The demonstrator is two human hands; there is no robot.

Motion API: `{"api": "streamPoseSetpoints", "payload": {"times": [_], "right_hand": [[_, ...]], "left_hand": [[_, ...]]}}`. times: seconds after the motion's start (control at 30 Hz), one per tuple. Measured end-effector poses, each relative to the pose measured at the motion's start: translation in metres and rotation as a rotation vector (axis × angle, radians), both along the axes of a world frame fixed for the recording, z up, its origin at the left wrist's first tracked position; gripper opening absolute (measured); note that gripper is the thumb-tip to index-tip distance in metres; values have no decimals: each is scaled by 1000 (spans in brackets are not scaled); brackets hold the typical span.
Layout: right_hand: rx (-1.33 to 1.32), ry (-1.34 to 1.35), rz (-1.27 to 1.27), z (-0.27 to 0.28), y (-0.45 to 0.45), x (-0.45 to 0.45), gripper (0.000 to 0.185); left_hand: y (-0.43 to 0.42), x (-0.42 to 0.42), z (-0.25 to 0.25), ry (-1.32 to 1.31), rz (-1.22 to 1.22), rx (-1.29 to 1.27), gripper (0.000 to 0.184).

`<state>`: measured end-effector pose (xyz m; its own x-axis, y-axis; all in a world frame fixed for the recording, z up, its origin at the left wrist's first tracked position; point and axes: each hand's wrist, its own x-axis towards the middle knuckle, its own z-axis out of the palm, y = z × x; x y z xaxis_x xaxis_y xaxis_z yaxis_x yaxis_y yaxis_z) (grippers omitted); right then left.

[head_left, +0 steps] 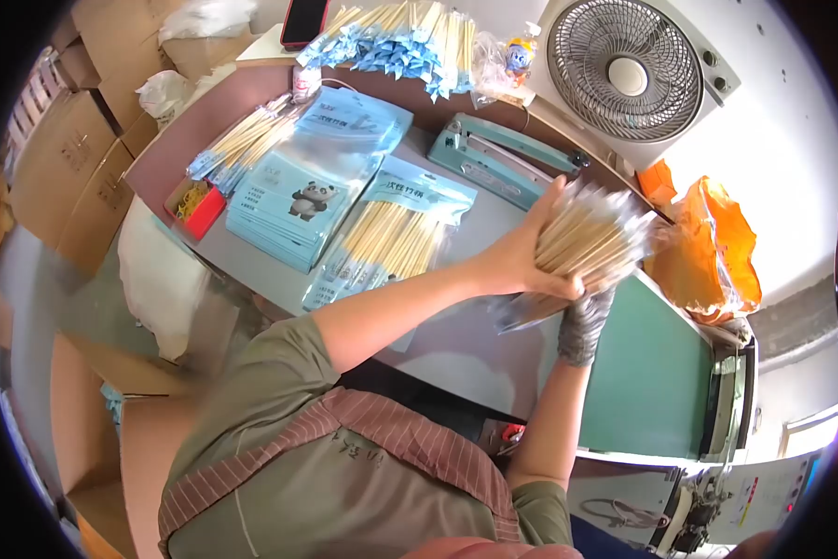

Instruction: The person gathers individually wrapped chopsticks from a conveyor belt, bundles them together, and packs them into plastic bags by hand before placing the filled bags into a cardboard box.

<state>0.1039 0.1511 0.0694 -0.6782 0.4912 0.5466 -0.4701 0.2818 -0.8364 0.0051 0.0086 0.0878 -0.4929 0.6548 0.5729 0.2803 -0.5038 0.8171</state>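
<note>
My left hand (529, 253), bare, is wrapped around a thick bundle of bamboo chopsticks (594, 240) in clear wrappers, blurred by motion. Under the bundle, my right hand (589, 321) in a grey glove supports its lower end; the fingers are partly hidden. The bundle is tilted above the right part of the table. Left of my hands lies a blue-and-clear bag (396, 228) filled with chopsticks. Beside it is a stack of flat blue bags (279, 210) with a panda print. A green bag sealer (494, 160) stands behind my left hand.
More wrapped chopsticks lie at the left (256, 140) and on the back ledge (405, 42). A red box (200, 216) holds rubber bands. A fan (627, 70), drink bottle (522, 54), phone (304, 20) and orange bag (713, 247) edge the workspace. Cardboard boxes (60, 172) stand left.
</note>
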Motion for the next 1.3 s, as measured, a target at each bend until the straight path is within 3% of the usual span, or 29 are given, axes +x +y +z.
{"api": "streamPoseSetpoints", "payload": {"times": [0.03, 0.07, 0.1, 0.17, 0.23, 0.3, 0.33, 0.4, 0.43, 0.47, 0.5, 0.53, 0.57, 0.63, 0.7, 0.73, 0.77, 0.83, 0.9, 0.97, 1.0, 1.03, 1.1, 1.13, 1.17, 1.2, 1.23, 1.3], "right_hand": [[125, 99, 44, 3, -5, -2, 94], [-22, -13, 117, 5, -16, 8, 114], [-120, -35, 167, 6, -24, 7, 119], [146, -175, 32, -11, -14, 2, 114], [37, -198, 39, -2, -43, 9, 108], [-192, -57, -91, -2, -64, 24, 104], [-94, 5, -131, 10, -75, 30, 104], [-284, -113, 43, 27, -102, 38, 106], [-332, -162, 144, 24, -97, 37, 106], [-519, -423, 526, -21, -55, 39, 82], [-527, -426, 541, -48, -61, 35, 82], [-612, -458, 659, -64, -67, 29, 63], [-694, -492, 775, -74, -69, 25, 45], [-763, -524, 812, -78, -78, 21, 35], [-830, -551, 846, -79, -85, 18, 26], [-841, -530, 869, -79, -88, 17, 25], [-851, -509, 887, -78, -88, 16, 24], [-843, -510, 877, -80, -92, 11, 24], [-844, -513, 853, -79, -97, 9, 24], [-835, -519, 847, -74, -103, 12, 25], [-914, -677, 723, -62, -110, 17, 30], [-874, -665, 711, -81, -107, 17, 35], [-891, -807, 396, -34, -118, 35, 32], [-878, -786, 341, -49, -111, 41, 29], [-757, -475, 435, -86, -98, 29, 27], [-605, -433, 482, -75, -84, 32, 27], [-462, -414, 567, -65, -80, 34, 27], [-452, -379, 542, -55, -73, 48, 28]], "left_hand": [[1, -5, -10, 9, 8, 0, 123], [4, -11, -28, 31, -71, -113, 119], [5, -15, -46, 44, -149, -230, 116], [6, -13, -71, 4, -219, -377, 110], [-4, -3, -63, -23, -276, -494, 104], [-38, 26, -29, -36, -254, -328, 83], [-46, 29, -34, -54, -232, -329, 83], [-71, 39, -47, -320, -693, -648, 75], [-83, 55, -65, -355, -667, -646, 75], [-93, 75, -88, -640, -686, -598, 70], [-101, 86, -100, -910, -703, -543, 67], [-114, 87, -98, -835, -617, -601, 59], [-127, 78, -95, -495, -511, -701, 55], [-163, 38, -64, 81, -259, -917, 47], [-204, -20, -53, -6, 281, -855, 28], [-229, -63, -68, 136, 773, -695, 24], [-258, -98, -56, 116, 923, -778, 25], [-305, -147, -92, 523, 1008, -1065, 30], [-317, -167, -121, 492, 885, -915, 28], [-321, -170, -121, 558, 904, -957, 24], [-331, -177, -129, 514, 831, -1042, 14], [-343, -174, -129, 491, 733, -1058, 15], [-369, -171, -121, 446, 529, -1041, 27], [-377, -199, -132, 472, 428, -1077, 34], [-362, -195, -110, 422, 399, -1223, 44], [-365, -220, -126, 677, 500, -1250, 33], [-340, -253, -127, 721, 473, -1223, 33], [-308, -285, -131, -106, 58, -554, 35]]}}
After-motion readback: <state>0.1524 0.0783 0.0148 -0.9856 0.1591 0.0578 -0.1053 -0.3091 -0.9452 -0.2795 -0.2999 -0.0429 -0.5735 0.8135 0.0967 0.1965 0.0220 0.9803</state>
